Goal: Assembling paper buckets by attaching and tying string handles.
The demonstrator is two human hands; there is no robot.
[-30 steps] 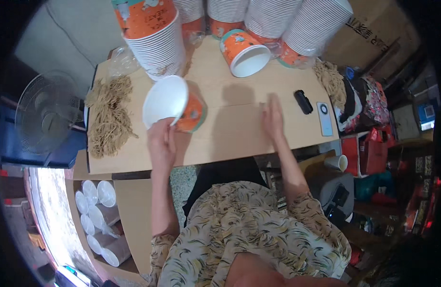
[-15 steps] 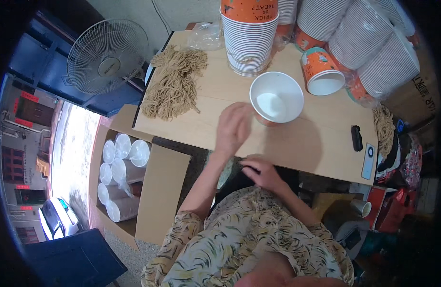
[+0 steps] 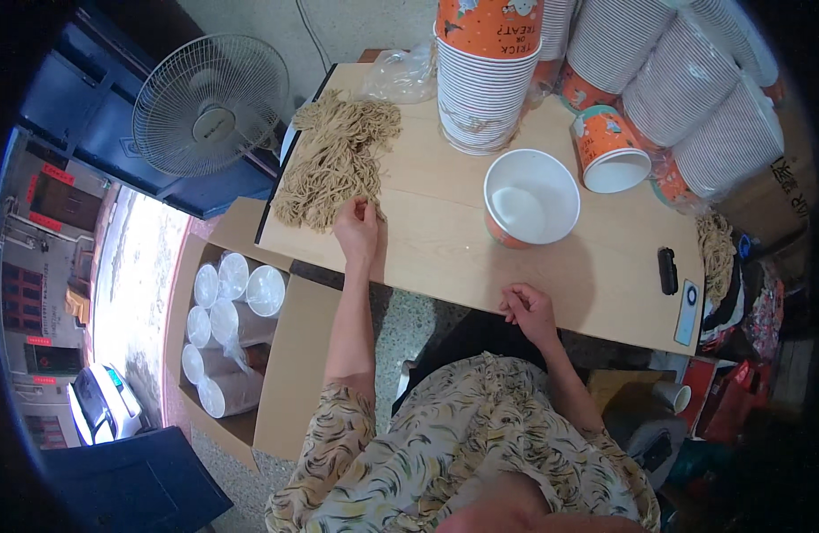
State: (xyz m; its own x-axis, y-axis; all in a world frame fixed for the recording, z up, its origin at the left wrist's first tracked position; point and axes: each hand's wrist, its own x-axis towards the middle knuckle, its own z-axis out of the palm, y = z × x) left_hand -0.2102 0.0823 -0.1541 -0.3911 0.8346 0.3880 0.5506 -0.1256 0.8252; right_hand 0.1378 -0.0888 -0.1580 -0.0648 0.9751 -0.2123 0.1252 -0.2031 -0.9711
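Note:
A loose pile of tan twine cords [image 3: 334, 160] lies at the table's left end. At the pile's near right edge, my left hand [image 3: 356, 233] has its thumb and fingers pinched together on the cords. A round paper bucket [image 3: 532, 197], white inside and orange outside, stands upright with its mouth up near the table's middle. Closer to me, at the front edge, my right hand [image 3: 528, 311] is loosely closed, apart from the bucket and with nothing visible in it.
A tall stack of nested orange buckets [image 3: 486, 89] stands behind the bucket. One orange bucket [image 3: 609, 151] lies on its side, near bagged stacks [image 3: 663, 98]. A black device [image 3: 666, 271] sits at the right. Left of the table are a carton [image 3: 298, 364] of wrapped cups and a fan [image 3: 212, 115].
My left hand has moved left from beside the bucket to the cord pile. My right hand has shifted right and forward to the table edge. The whole view has shifted slightly.

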